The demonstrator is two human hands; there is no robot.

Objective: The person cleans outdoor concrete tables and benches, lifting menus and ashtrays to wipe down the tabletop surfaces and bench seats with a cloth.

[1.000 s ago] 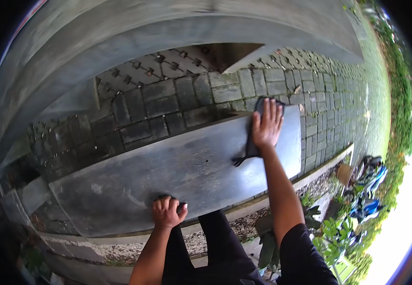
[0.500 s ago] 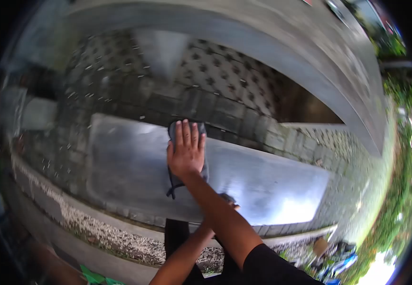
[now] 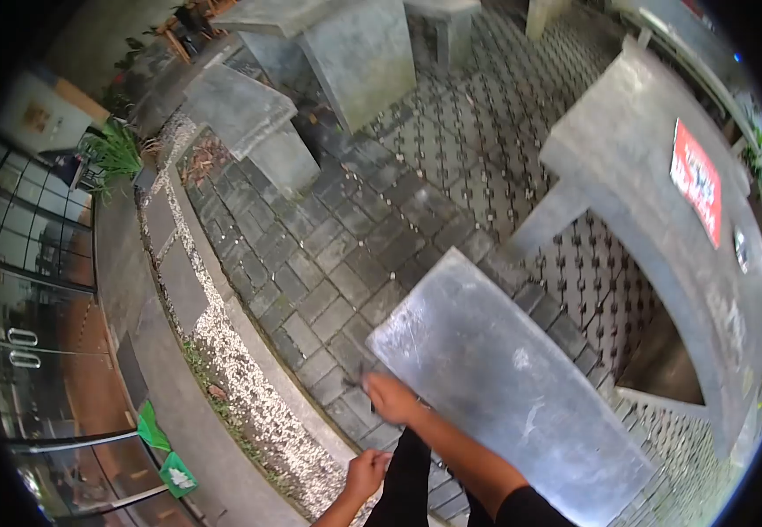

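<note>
My right hand (image 3: pixel 390 400) is closed just off the left edge of a smooth grey bench (image 3: pixel 504 369), over the paving. Small parts of a dark cloth (image 3: pixel 363 375) show at its fingers, and the rest is hidden behind the hand. Lower down, my left hand (image 3: pixel 367 472) is curled beside my dark trouser leg (image 3: pixel 409 474). Whatever its fingers hold, if anything, does not show. Pale scuffs and wet-looking marks lie on the bench top.
A curved concrete table (image 3: pixel 627 132) with a red sign (image 3: pixel 695 180) stands to the right. Another concrete bench (image 3: pixel 240 105) and table (image 3: pixel 355 61) are farther off. A white pebble strip (image 3: pixel 223 342) runs along the left, beside glass doors (image 3: pixel 30 342).
My view has swung left. My right hand was flat on the dark cloth mid-bench and is now closed beyond its edge. My left hand, formerly under my right arm, is now near my leg.
</note>
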